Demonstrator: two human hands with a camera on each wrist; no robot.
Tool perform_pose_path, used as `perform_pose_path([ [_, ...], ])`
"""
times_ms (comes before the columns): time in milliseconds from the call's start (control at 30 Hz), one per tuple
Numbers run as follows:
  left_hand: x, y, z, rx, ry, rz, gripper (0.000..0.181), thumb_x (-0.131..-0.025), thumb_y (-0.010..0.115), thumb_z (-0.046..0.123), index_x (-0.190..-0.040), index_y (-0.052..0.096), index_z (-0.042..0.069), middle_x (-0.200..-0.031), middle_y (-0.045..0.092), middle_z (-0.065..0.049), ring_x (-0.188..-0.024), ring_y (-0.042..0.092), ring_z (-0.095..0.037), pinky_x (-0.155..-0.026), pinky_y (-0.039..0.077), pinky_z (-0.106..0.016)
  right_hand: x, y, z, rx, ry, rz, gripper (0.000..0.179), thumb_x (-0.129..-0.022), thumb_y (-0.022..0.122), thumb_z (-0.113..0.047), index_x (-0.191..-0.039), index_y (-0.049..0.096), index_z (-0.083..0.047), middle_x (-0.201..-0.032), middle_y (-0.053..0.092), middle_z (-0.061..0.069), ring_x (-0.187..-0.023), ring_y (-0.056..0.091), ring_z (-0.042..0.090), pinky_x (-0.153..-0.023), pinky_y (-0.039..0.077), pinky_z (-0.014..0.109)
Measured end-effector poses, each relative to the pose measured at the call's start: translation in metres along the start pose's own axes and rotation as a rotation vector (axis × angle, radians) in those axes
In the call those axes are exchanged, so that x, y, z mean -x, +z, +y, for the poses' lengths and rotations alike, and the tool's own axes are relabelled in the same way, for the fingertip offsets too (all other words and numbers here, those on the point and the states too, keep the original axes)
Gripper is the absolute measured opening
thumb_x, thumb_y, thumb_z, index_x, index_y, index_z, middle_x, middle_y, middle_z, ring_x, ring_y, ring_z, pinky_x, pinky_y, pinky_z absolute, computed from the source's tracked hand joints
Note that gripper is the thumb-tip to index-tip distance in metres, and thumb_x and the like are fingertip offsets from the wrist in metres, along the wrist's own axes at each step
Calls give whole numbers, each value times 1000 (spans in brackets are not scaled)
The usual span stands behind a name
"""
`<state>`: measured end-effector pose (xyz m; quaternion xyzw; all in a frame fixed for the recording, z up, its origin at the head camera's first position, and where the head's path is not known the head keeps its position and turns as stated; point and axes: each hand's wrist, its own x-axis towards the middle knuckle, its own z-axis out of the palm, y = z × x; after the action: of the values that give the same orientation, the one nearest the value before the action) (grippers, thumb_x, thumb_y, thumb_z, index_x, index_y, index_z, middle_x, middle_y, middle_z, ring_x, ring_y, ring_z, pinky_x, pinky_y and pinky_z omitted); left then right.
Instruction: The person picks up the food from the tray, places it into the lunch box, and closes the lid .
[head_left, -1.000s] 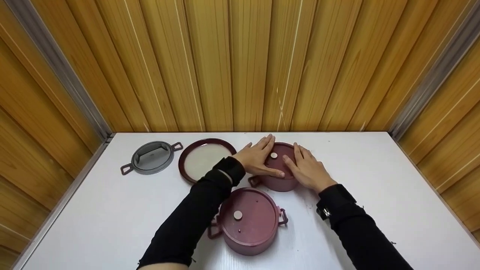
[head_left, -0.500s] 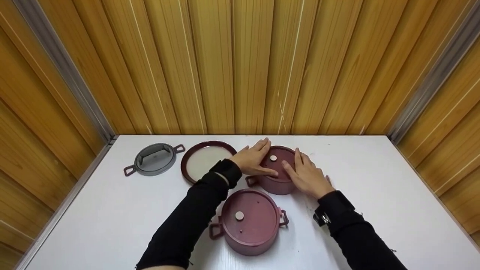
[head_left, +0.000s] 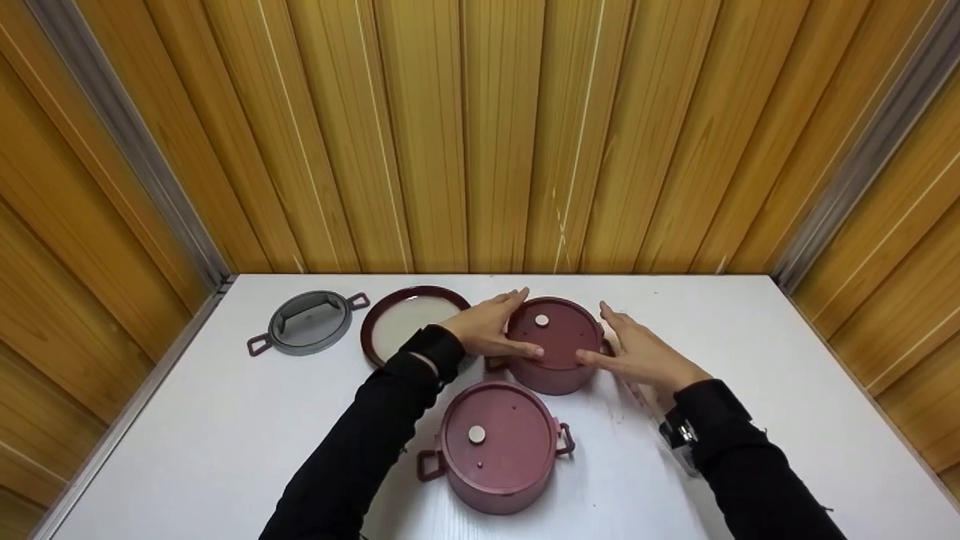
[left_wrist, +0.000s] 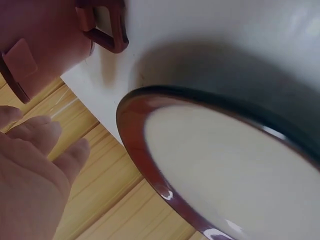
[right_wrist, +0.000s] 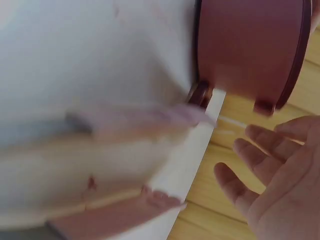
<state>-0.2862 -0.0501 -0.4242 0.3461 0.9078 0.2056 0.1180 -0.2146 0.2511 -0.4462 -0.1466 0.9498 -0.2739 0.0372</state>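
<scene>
In the head view, a round maroon pot (head_left: 553, 379) stands at the back with its flat lid (head_left: 559, 337) on, a pale knob on top. My left hand (head_left: 487, 328) is at its left side, fingers extended, thumb over the lid's edge; whether it touches is unclear. My right hand (head_left: 649, 356) is spread beside the pot's right side, its thumb tip near the lid's edge. In the right wrist view the fingers (right_wrist: 252, 155) stand apart from the pot (right_wrist: 250, 45). The left wrist view shows the left fingers (left_wrist: 32, 132) below the pot (left_wrist: 45, 40).
A larger lidded maroon pot (head_left: 499, 457) with two side handles stands in front. Left of the back pot lie a maroon-rimmed plate (head_left: 375, 349) and a grey round lid-like piece (head_left: 311, 330) with two handles. Blurred pinkish shapes (right_wrist: 120, 215) in the right wrist view are unclear.
Both hands have drawn apart from over the back pot's lid, the left to the left and the right to the right, uncovering more of the lid. The pots, plate and grey piece stay put.
</scene>
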Motion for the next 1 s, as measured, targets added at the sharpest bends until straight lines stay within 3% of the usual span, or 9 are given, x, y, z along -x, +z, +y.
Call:
perform_pose_path([
  [233,5,6,-10,73,-29,-3,129,-85,95,52,-177,18,5,-178,36,-24,-167,37,-37,-138,33,-48,2,-7,16,7,-9,-33,133,-86,89,-64,-171,20,11,-174,31,37,-162,32,57,-132,31,71],
  [433,6,15,-12,108,-34,13,115,-83,98,46,-170,35,4,-165,57,-20,-156,54,-35,-132,43,-48,-3,-2,18,-4,-29,-38,133,-81,96,-58,-169,25,13,-170,38,38,-159,38,57,-130,33,71],
  [567,4,20,-12,110,-17,29,97,-83,98,45,-158,51,6,-145,72,-17,-141,66,-31,-124,52,-46,-7,2,20,-44,-70,-34,121,-80,99,-51,-167,38,8,-164,52,33,-155,46,55,-128,36,72],
  [700,3,22,-12,85,-5,43,88,-83,98,46,-150,57,6,-134,76,-15,-128,72,-29,-115,57,-43,-8,3,21,-61,-121,-17,102,-79,100,-47,-160,56,-2,-152,68,22,-148,57,49,-126,41,70],
  [1000,3,21,-16,107,-10,51,88,-83,99,45,-150,58,5,-136,76,-14,-127,70,-26,-116,56,-43,-14,7,21,-107,-127,-1,82,-79,101,-41,-145,68,-5,-134,78,11,-126,67,30,-119,48,62],
])
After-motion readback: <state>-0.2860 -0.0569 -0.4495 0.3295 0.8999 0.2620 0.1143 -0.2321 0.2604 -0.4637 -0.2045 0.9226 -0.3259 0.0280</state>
